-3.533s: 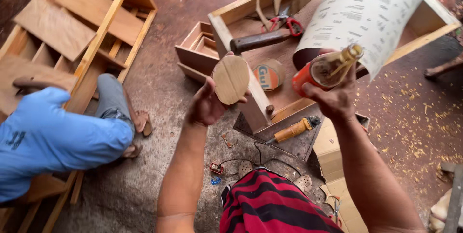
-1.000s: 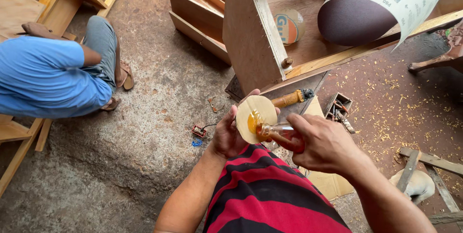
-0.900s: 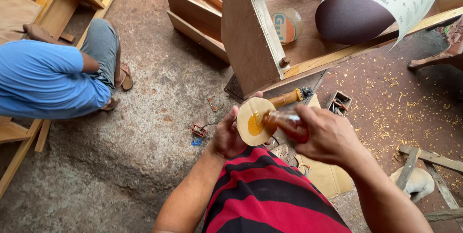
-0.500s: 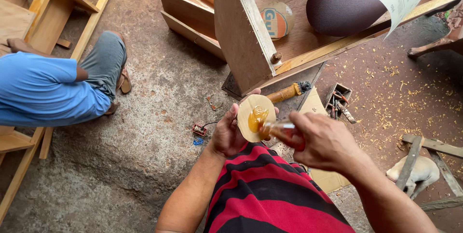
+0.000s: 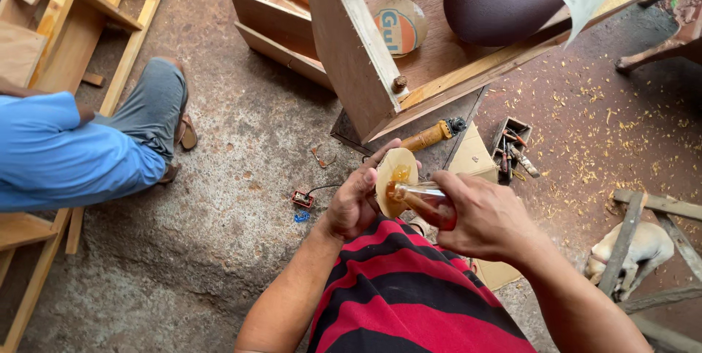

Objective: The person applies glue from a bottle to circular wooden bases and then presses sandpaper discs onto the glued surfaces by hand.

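Observation:
My left hand (image 5: 356,201) holds a round wooden disc (image 5: 395,172) upright near my chest. My right hand (image 5: 481,215) grips a small clear bottle (image 5: 418,196) with its nozzle pressed to the disc. Amber glue spreads over the disc's face. Both hands are close together above my red and black striped shirt (image 5: 413,294).
A wooden crate (image 5: 358,53) holds a roll of dark sandpaper (image 5: 504,2) and a round tin (image 5: 401,25). A screwdriver with a yellow handle (image 5: 431,135) lies below it. Another person in a blue shirt (image 5: 69,152) sits at left beside wooden frames (image 5: 88,24). A light-coloured dog (image 5: 636,251) lies at right.
The hands came down from the crate to my chest. The bottle now touches the disc and the glue patch has spread. The view has shifted slightly.

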